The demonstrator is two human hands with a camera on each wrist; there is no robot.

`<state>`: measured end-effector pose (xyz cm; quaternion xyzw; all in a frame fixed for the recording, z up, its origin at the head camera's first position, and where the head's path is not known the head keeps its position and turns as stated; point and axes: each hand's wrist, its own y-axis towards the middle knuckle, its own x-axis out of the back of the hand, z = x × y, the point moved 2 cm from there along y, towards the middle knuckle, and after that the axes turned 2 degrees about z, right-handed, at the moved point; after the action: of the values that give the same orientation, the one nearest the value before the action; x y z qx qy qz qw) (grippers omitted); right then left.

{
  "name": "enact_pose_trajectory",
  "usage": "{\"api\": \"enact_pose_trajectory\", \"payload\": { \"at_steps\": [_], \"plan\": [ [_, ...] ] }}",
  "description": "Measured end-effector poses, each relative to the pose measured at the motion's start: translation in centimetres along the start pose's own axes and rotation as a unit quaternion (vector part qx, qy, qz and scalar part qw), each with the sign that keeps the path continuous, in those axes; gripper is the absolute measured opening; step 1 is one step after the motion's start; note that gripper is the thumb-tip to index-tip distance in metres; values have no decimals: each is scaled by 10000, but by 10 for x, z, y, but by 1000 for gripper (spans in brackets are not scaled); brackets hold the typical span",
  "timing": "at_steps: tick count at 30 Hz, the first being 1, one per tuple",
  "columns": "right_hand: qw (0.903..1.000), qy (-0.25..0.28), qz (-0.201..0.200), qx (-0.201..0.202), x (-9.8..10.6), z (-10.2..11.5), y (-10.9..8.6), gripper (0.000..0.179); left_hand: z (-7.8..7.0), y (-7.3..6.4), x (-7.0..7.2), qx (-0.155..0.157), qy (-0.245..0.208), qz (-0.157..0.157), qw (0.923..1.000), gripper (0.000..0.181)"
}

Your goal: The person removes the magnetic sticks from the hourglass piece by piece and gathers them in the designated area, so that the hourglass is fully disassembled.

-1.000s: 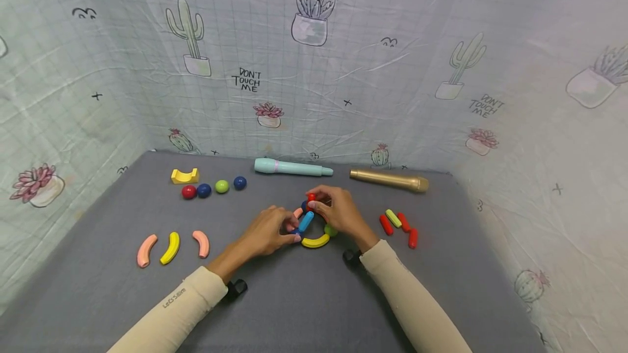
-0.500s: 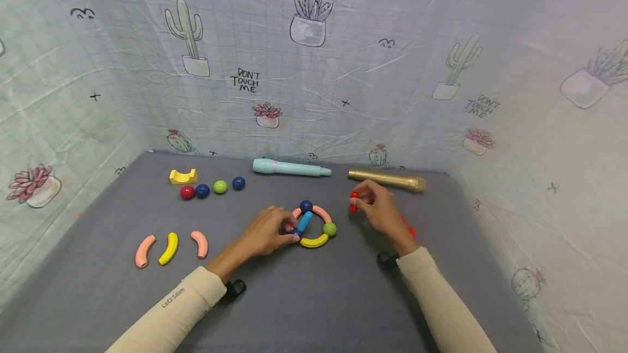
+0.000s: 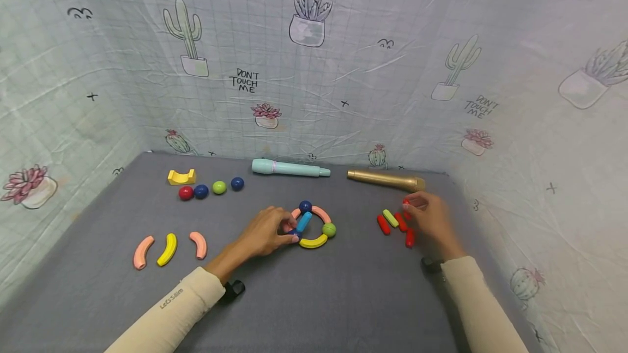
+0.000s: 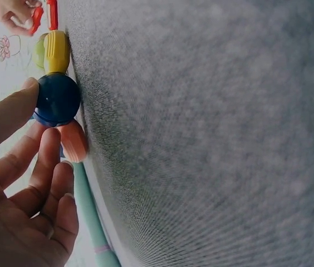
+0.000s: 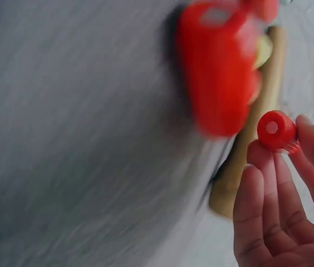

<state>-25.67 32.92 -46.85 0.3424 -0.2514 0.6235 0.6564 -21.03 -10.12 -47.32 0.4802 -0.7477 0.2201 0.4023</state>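
Note:
A ring of magnetic balls and curved rods lies mid-table. It has a far blue ball (image 3: 305, 207), a green ball (image 3: 329, 230), a yellow curved rod (image 3: 313, 242) and a pink curved rod (image 3: 321, 214). My left hand (image 3: 265, 231) pinches the ring's near-left blue ball (image 4: 58, 100) between thumb and fingertips. From that ball a light blue straight rod (image 3: 304, 222) slants up. At the right, my right hand (image 3: 430, 218) pinches a short red rod (image 5: 275, 130) above several loose straight rods, among them a red one (image 3: 384, 225) and a yellow-green one (image 3: 390, 218).
Behind lie a mint microphone-shaped stick (image 3: 291, 168) and a gold one (image 3: 385, 179). At the left are a yellow notched block (image 3: 182, 177), several balls, including a red ball (image 3: 186, 193), and loose curved rods, one yellow (image 3: 167, 250). A patterned cloth (image 3: 314, 70) hangs behind the table.
My right hand has carried the red rod from over the ring rightward to the loose straight rods. The left hand stays at the blue ball, and the ring has kept its place.

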Motion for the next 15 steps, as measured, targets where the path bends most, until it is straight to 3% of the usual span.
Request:
{"api": "enact_pose_trajectory", "payload": {
  "at_steps": [5, 8, 15],
  "plan": [
    [9984, -341, 410, -168, 4, -11, -2, 22, 0, -1, 1, 63, -37, 40, 10000, 22],
    [9976, -465, 478, -170, 4, -6, -6, 24, 0, -1, 1, 88, -39, 78, 9999, 22],
    [9969, -564, -130, 529, -10, 48, -11, 28, -1, 0, 1, 79, -96, 74, 9999, 20]
  ]
}}
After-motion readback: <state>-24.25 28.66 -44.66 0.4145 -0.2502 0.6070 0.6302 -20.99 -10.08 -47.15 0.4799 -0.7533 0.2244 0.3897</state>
